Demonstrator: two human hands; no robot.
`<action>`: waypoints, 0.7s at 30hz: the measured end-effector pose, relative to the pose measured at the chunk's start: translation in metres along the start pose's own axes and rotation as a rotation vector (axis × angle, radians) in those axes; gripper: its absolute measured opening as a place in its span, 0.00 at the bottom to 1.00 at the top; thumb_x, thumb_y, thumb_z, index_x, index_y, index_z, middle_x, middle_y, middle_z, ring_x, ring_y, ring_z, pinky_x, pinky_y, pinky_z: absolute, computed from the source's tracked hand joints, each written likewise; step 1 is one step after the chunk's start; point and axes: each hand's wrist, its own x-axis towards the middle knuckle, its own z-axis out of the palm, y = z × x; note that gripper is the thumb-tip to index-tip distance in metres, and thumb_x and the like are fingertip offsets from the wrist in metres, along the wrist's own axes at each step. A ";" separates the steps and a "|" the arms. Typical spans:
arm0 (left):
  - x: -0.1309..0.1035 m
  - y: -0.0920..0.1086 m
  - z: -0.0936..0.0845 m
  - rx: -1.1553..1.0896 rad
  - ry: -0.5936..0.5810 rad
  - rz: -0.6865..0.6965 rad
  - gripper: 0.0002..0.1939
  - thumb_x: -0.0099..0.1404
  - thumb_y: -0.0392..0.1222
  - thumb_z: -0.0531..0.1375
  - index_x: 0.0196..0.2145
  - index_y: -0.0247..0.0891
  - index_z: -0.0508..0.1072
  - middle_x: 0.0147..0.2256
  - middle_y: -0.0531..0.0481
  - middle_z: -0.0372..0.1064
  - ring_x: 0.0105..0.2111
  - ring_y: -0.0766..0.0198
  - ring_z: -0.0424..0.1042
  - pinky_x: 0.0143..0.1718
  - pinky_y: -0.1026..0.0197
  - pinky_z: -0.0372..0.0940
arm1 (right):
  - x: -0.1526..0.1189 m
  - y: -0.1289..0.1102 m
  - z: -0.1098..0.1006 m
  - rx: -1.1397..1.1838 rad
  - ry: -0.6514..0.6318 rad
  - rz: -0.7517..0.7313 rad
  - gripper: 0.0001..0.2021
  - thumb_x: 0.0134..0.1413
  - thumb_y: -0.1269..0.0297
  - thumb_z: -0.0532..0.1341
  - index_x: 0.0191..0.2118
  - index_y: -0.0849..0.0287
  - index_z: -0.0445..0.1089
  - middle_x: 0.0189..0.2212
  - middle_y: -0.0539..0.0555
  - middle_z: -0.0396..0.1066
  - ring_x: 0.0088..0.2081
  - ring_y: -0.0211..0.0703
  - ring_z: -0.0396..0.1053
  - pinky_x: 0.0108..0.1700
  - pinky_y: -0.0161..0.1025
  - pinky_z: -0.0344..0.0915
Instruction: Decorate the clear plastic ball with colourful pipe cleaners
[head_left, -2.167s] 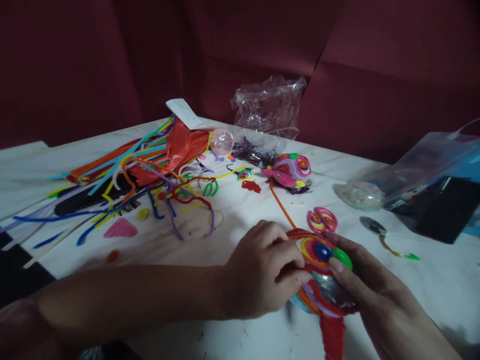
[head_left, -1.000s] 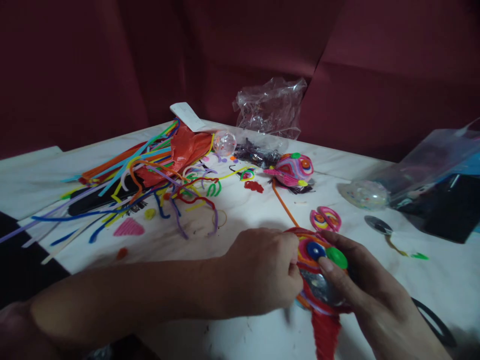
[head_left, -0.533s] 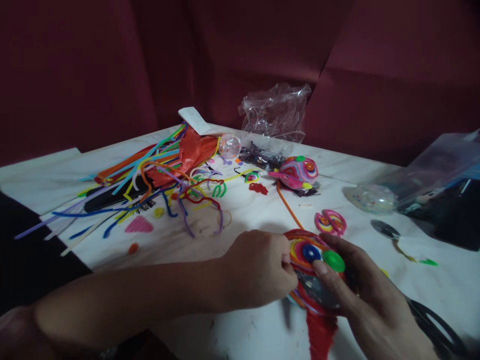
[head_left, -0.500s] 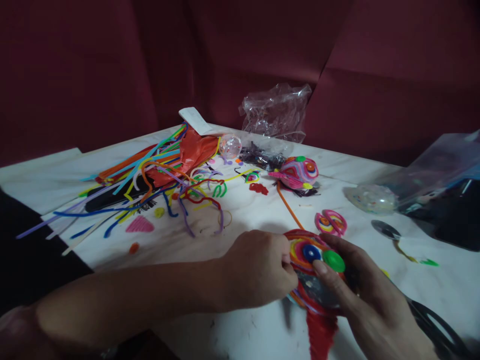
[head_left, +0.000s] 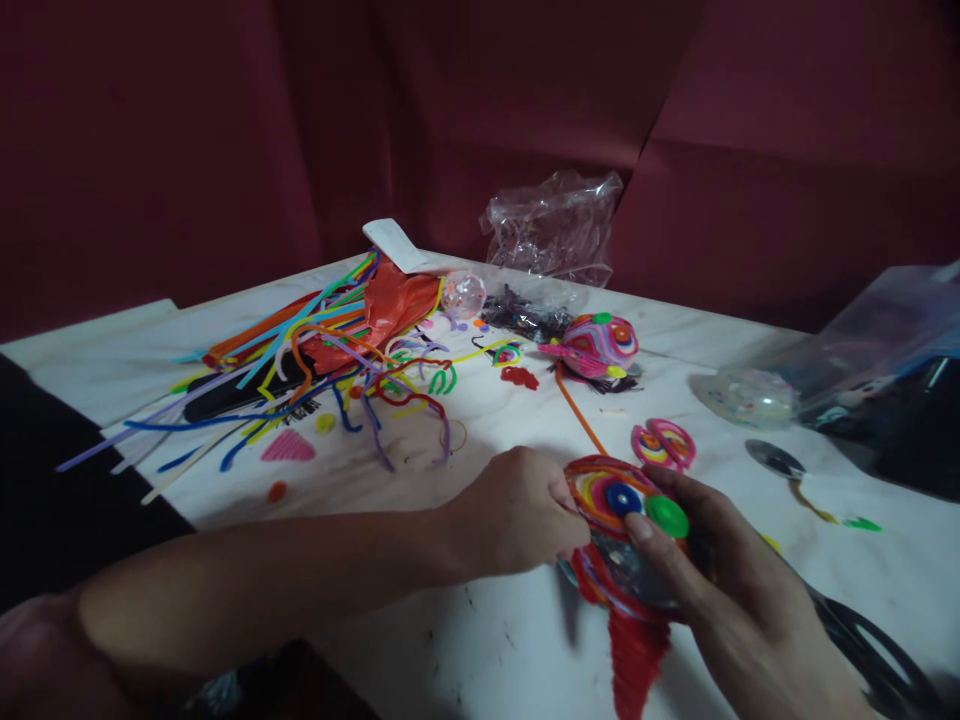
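A round craft piece (head_left: 619, 570), wrapped in coloured strands with a blue and a green disc and a clear patch, is held above the table. A red tapered piece (head_left: 636, 660) hangs from its lower side. My left hand (head_left: 525, 515) is closed at the piece's left edge, its fingertips hidden. On the right side my right hand (head_left: 720, 570) grips it, the thumb on the front beside the blue disc. An orange strand (head_left: 581, 415) runs up behind it toward a pink fish-like piece (head_left: 600, 345).
Pipe cleaners (head_left: 300, 340) and a red wrapper (head_left: 397, 300) lie at the left. Clear plastic bags (head_left: 551, 225) stand behind. Black-handled scissors (head_left: 870, 640), a clear dome (head_left: 750, 395) and a pink ring piece (head_left: 666, 443) are at the right.
My left hand has shifted slightly left and up along the craft piece's edge, and the piece's left rim shows more. The view has moved slightly. My right hand keeps its hold.
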 end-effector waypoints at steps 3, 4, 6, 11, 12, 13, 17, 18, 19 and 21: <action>0.003 -0.003 -0.001 -0.102 -0.055 -0.143 0.02 0.45 0.33 0.53 0.18 0.35 0.64 0.13 0.58 0.61 0.14 0.72 0.61 0.15 0.70 0.57 | -0.001 0.001 -0.001 -0.010 0.007 0.002 0.26 0.45 0.46 0.64 0.48 0.56 0.65 0.41 0.55 0.73 0.39 0.52 0.72 0.32 0.34 0.74; 0.003 -0.004 -0.001 -0.131 -0.066 -0.170 0.02 0.45 0.33 0.53 0.18 0.34 0.65 0.13 0.57 0.62 0.14 0.72 0.62 0.16 0.70 0.58 | -0.001 0.001 -0.001 -0.014 0.009 0.008 0.27 0.45 0.46 0.64 0.48 0.56 0.65 0.40 0.55 0.74 0.38 0.52 0.73 0.31 0.34 0.74; 0.003 -0.005 -0.002 -0.174 -0.075 -0.177 0.03 0.45 0.33 0.53 0.19 0.34 0.65 0.15 0.57 0.63 0.15 0.72 0.63 0.16 0.69 0.59 | -0.001 0.000 -0.001 -0.027 0.006 0.016 0.27 0.45 0.45 0.64 0.48 0.56 0.65 0.39 0.55 0.74 0.37 0.51 0.73 0.30 0.34 0.74; -0.001 -0.007 -0.003 -0.087 -0.074 -0.131 0.04 0.47 0.37 0.54 0.20 0.34 0.67 0.15 0.57 0.62 0.16 0.72 0.63 0.17 0.69 0.59 | -0.001 0.001 -0.001 -0.064 0.015 0.021 0.27 0.46 0.44 0.63 0.48 0.54 0.65 0.41 0.54 0.73 0.38 0.51 0.72 0.33 0.34 0.73; -0.002 -0.006 -0.003 -0.062 -0.081 -0.136 0.04 0.47 0.37 0.55 0.20 0.34 0.67 0.15 0.57 0.62 0.16 0.72 0.63 0.17 0.69 0.59 | -0.001 0.001 -0.001 -0.072 0.011 0.019 0.27 0.46 0.44 0.63 0.49 0.54 0.64 0.41 0.54 0.73 0.38 0.51 0.72 0.33 0.35 0.73; -0.003 -0.006 -0.003 -0.042 -0.089 -0.144 0.04 0.47 0.37 0.54 0.20 0.34 0.67 0.14 0.56 0.62 0.16 0.72 0.63 0.17 0.69 0.59 | -0.001 0.001 -0.001 -0.083 0.007 0.015 0.27 0.46 0.44 0.63 0.49 0.54 0.64 0.41 0.54 0.73 0.38 0.51 0.72 0.33 0.35 0.73; -0.004 -0.001 -0.004 0.020 -0.113 -0.170 0.05 0.47 0.36 0.53 0.18 0.34 0.67 0.14 0.55 0.62 0.17 0.71 0.64 0.17 0.70 0.58 | 0.000 0.002 -0.001 -0.141 0.042 -0.008 0.28 0.44 0.42 0.62 0.48 0.55 0.65 0.40 0.54 0.74 0.38 0.51 0.73 0.32 0.33 0.73; -0.005 0.001 -0.005 0.042 -0.114 -0.167 0.06 0.47 0.36 0.53 0.17 0.34 0.67 0.14 0.55 0.62 0.17 0.71 0.64 0.17 0.70 0.57 | 0.001 0.002 -0.001 -0.157 0.056 -0.013 0.29 0.43 0.41 0.62 0.47 0.55 0.66 0.39 0.54 0.75 0.38 0.50 0.73 0.31 0.32 0.73; -0.005 0.003 -0.005 0.068 -0.112 -0.162 0.06 0.47 0.36 0.53 0.17 0.34 0.67 0.14 0.55 0.62 0.17 0.71 0.64 0.17 0.70 0.57 | 0.001 0.001 0.000 -0.173 0.070 -0.021 0.29 0.43 0.40 0.62 0.46 0.55 0.66 0.38 0.55 0.75 0.37 0.50 0.73 0.31 0.32 0.73; -0.006 0.007 -0.006 0.121 -0.106 -0.148 0.07 0.48 0.35 0.52 0.16 0.34 0.67 0.13 0.55 0.61 0.17 0.71 0.64 0.17 0.71 0.56 | 0.000 0.000 0.001 -0.190 0.072 -0.034 0.29 0.43 0.40 0.61 0.46 0.55 0.66 0.39 0.55 0.75 0.38 0.50 0.73 0.31 0.32 0.73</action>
